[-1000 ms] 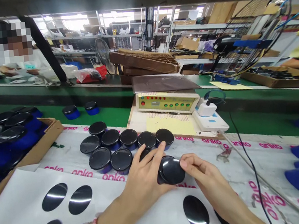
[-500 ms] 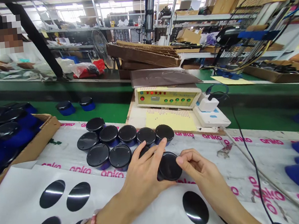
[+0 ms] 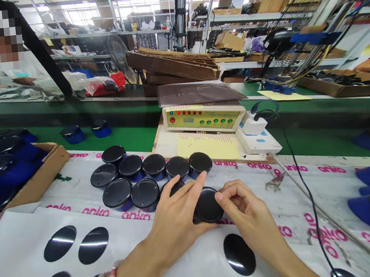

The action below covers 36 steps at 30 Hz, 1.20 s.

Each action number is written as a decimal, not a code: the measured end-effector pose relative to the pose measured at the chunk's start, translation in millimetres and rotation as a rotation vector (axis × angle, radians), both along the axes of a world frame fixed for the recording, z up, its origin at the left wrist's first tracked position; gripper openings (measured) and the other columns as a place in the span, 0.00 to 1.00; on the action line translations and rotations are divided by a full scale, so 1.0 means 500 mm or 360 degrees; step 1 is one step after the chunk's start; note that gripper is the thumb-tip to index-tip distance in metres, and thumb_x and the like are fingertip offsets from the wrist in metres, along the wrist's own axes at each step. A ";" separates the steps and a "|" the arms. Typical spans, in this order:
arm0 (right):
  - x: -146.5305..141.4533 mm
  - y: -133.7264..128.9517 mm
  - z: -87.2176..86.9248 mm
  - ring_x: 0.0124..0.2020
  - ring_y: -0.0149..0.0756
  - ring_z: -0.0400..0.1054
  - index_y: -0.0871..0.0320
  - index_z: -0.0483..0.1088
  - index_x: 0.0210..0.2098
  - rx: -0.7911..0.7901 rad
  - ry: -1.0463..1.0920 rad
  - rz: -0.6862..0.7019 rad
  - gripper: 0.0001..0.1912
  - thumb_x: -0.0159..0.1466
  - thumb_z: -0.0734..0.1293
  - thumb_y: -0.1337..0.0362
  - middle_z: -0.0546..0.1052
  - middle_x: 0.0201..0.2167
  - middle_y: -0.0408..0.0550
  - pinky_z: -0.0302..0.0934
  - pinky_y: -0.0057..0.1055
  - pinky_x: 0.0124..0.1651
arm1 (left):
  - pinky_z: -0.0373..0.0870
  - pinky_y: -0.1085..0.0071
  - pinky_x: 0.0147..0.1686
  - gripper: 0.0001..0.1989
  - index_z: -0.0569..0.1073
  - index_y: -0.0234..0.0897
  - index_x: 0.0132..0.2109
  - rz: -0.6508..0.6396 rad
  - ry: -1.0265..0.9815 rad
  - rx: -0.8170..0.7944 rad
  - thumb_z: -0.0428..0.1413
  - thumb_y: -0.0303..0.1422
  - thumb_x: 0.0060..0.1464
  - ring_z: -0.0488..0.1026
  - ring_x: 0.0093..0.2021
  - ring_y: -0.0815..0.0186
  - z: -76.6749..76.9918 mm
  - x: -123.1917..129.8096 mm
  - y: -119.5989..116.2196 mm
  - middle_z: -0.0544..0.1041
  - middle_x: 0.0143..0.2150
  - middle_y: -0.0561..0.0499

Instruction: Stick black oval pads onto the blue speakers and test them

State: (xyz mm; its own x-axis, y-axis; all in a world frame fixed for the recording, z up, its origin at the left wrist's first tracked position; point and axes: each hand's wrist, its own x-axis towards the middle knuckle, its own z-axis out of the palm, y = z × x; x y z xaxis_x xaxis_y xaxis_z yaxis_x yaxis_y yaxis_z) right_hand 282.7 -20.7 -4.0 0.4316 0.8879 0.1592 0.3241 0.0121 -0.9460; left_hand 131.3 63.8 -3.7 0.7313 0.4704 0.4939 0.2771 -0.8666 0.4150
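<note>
My left hand is curled around a round, black-topped piece, thumb at its near side and index finger reaching past its far side. The thumb and fingertips of my right hand are pinched together at the right rim of this piece. Whatever thin thing they may hold there is too small to make out. Just beyond my left hand stand several similar blue pieces with black lids, some showing small holes. Under my forearms lies a white sheet bearing glossy black discs.
A cardboard box of blue-and-black pieces stands at left. Behind the work surface is a control box with buttons, beside a white power strip. A black cable runs down the right. Another person sits at far left.
The whole view has shifted slightly left. Both hands stay at the same round piece, with the right fingertips still pinched at its rim.
</note>
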 end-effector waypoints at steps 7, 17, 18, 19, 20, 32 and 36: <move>0.003 -0.002 -0.007 0.32 0.33 0.61 0.54 0.62 0.27 -0.0037 -0.0102 -0.0021 0.11 0.64 0.63 0.58 0.63 0.31 0.42 0.57 0.30 0.34 | 0.44 0.65 0.62 0.48 0.46 0.35 0.66 -0.0016 0.0016 0.0023 0.65 0.38 0.47 0.69 0.54 0.65 -0.002 0.002 -0.001 0.75 0.51 0.49; 0.011 0.005 -0.028 0.29 0.33 0.64 0.54 0.59 0.34 -0.0160 0.0096 0.0043 0.14 0.63 0.61 0.51 0.68 0.28 0.42 0.60 0.30 0.32 | 0.51 0.58 0.60 0.41 0.50 0.31 0.64 -0.0021 0.0046 0.0270 0.59 0.46 0.53 0.71 0.53 0.60 -0.004 -0.001 0.005 0.75 0.52 0.43; 0.015 0.008 -0.026 0.29 0.34 0.65 0.54 0.60 0.35 -0.0151 0.0092 0.0051 0.14 0.64 0.60 0.50 0.69 0.28 0.43 0.60 0.31 0.31 | 0.52 0.57 0.60 0.39 0.51 0.31 0.64 -0.0034 0.0078 0.0302 0.58 0.46 0.54 0.70 0.53 0.60 -0.004 -0.003 0.005 0.75 0.52 0.43; 0.020 0.010 -0.020 0.28 0.34 0.66 0.54 0.60 0.36 -0.0143 0.0087 0.0060 0.14 0.64 0.59 0.50 0.69 0.28 0.43 0.61 0.31 0.31 | 0.53 0.56 0.60 0.37 0.53 0.31 0.63 -0.0046 0.0125 0.0347 0.57 0.45 0.55 0.70 0.53 0.59 -0.002 -0.003 0.005 0.74 0.52 0.42; 0.028 0.011 -0.009 0.27 0.34 0.66 0.55 0.60 0.36 -0.0135 0.0075 0.0075 0.15 0.64 0.58 0.49 0.70 0.27 0.43 0.62 0.32 0.31 | 0.54 0.55 0.60 0.34 0.55 0.31 0.62 -0.0043 0.0181 0.0400 0.56 0.45 0.56 0.70 0.53 0.57 -0.001 -0.004 0.005 0.74 0.52 0.41; 0.046 -0.095 0.116 0.40 0.40 0.71 0.48 0.75 0.39 -0.0315 -0.0690 0.1229 0.26 0.47 0.62 0.79 0.77 0.38 0.41 0.64 0.31 0.42 | 0.62 0.50 0.54 0.23 0.63 0.46 0.60 0.0102 0.0447 0.0803 0.54 0.38 0.58 0.67 0.55 0.50 0.010 0.004 -0.015 0.68 0.58 0.37; 0.033 -0.082 0.108 0.38 0.40 0.71 0.48 0.75 0.36 -0.0320 -0.0732 0.1274 0.26 0.44 0.61 0.79 0.76 0.34 0.41 0.65 0.31 0.38 | 0.63 0.52 0.53 0.21 0.64 0.43 0.58 0.0119 0.0474 0.0830 0.52 0.39 0.60 0.69 0.53 0.51 0.005 0.002 -0.015 0.68 0.57 0.35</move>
